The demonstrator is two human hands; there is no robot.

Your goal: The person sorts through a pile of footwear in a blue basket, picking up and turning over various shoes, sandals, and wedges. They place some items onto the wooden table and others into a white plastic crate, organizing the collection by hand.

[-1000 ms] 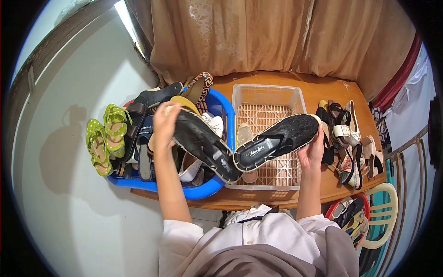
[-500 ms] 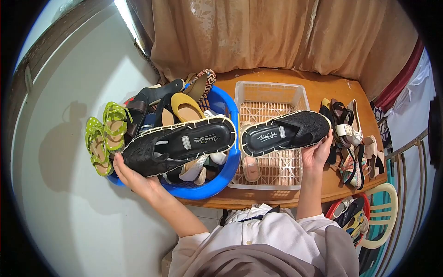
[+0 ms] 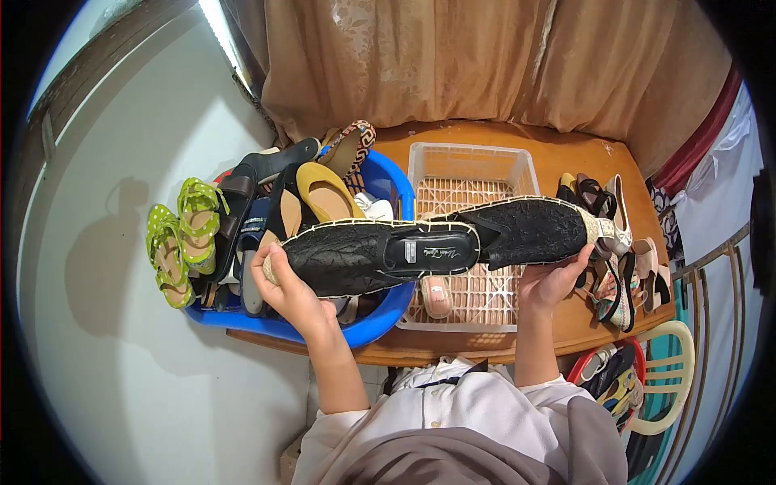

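Observation:
My left hand (image 3: 295, 295) grips the toe end of a black lace slip-on shoe (image 3: 339, 255) with cream stitching, held over the blue basket (image 3: 380, 319). The matching black shoe (image 3: 529, 230) is in my right hand (image 3: 554, 279), held by its toe end above the right part of the clear plastic crate (image 3: 473, 153). The left shoe's heel end overlaps the heel end of the right one, hiding part of it. Inside the crate lies a pale pink shoe (image 3: 436, 297). Many shoes fill the basket, among them a yellow one (image 3: 323, 194).
Green polka-dot sandals (image 3: 198, 222) hang over the basket's left side. More shoes (image 3: 618, 279) stand on the right of the wooden table (image 3: 380, 353). A red basket of shoes (image 3: 643, 356) rests by a cream plastic chair (image 3: 687, 376). Brown curtains (image 3: 453, 65) hang behind.
My left hand and its shoe have moved right, so the two shoes now overlap. The right shoe has turned and shows more of its lace upper.

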